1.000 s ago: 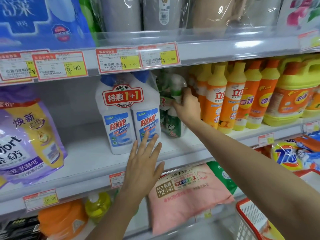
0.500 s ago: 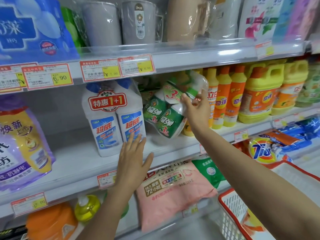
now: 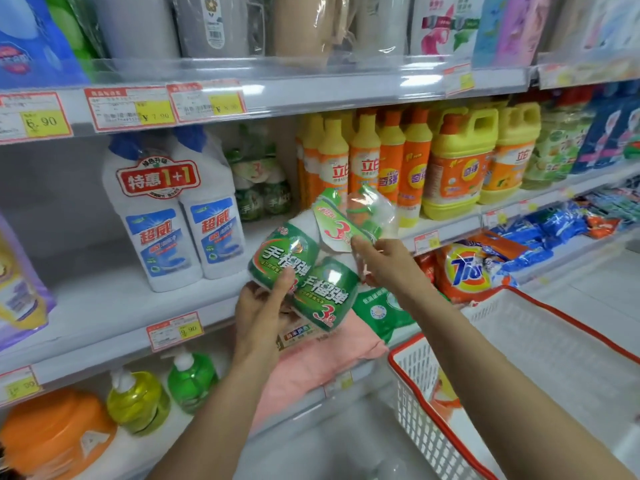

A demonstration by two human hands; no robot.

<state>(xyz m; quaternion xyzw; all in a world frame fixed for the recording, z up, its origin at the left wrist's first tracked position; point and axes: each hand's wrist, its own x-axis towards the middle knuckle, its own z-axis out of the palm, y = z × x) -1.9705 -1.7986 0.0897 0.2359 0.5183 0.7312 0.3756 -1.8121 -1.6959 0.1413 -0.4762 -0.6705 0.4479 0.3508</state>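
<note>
- Item: clear-wrapped multipack of green-labelled plastic bottles (image 3: 311, 271), held in the air in front of the white middle shelf (image 3: 104, 306), off its board and left of the basket.
- Left hand (image 3: 258, 320): grips the multipack's lower left bottle from beneath, thumb pressed on the label.
- Right hand (image 3: 384, 265): pinches the wrap at the neck end, just beside the card tag, fingers curled.
- Orientation: the long axis runs on a diagonal. Bases point near and left, necks point far, right and upward, and the labels face the viewer.
- Step, as judged: taking stock from the shelf, with the multipack out in both hands, likely for a look or for carrying.
- Next move, as judged: swing it right and down over the red-rimmed white plastic basket (image 3: 536, 358), then let go low, since the wrap looks slack.
- Nearby: a like green multipack (image 3: 259, 188) far back on the shelf, twin white cleaner bottles with blue caps (image 3: 173, 216) to the left, and orange and yellow detergent bottles (image 3: 363, 161) to the right.
</note>
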